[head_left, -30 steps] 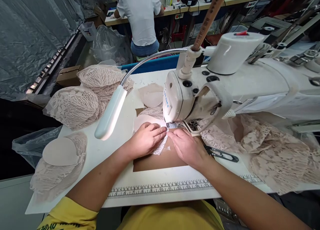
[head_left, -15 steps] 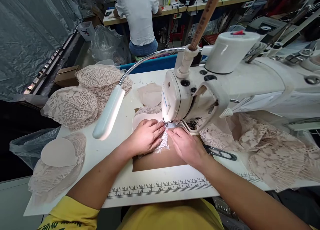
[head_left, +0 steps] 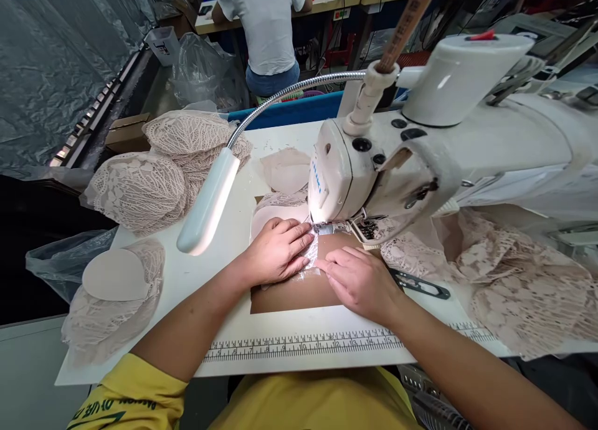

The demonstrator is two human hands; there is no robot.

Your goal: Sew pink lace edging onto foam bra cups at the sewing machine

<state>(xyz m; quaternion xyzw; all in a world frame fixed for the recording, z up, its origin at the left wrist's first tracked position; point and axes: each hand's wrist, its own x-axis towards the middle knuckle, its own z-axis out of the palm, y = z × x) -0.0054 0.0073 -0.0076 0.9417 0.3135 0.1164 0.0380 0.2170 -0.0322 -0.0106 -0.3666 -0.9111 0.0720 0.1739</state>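
Note:
My left hand (head_left: 276,250) lies flat, fingers together, pressing a pale lace piece (head_left: 309,253) onto the table just in front of the presser foot (head_left: 324,229) of a white sewing machine (head_left: 420,149). My right hand (head_left: 359,280) rests beside it, fingers stretched toward the edge of the lace, palm down on a brown patch (head_left: 294,296) of the table. Most of the lace piece is hidden under my left hand.
Stacked lace cups (head_left: 159,168) sit at the back left, more cups (head_left: 112,293) at the near left, a lace heap (head_left: 514,286) at the right. Black thread snips (head_left: 418,283) lie right of my right hand. A gooseneck lamp (head_left: 210,199) hangs over the table. A person in white (head_left: 266,25) sits behind.
The lace piece has fed further under the machine, less of it showing in front of my left hand. My right hand has slid slightly back from the presser foot. The view tilted a little.

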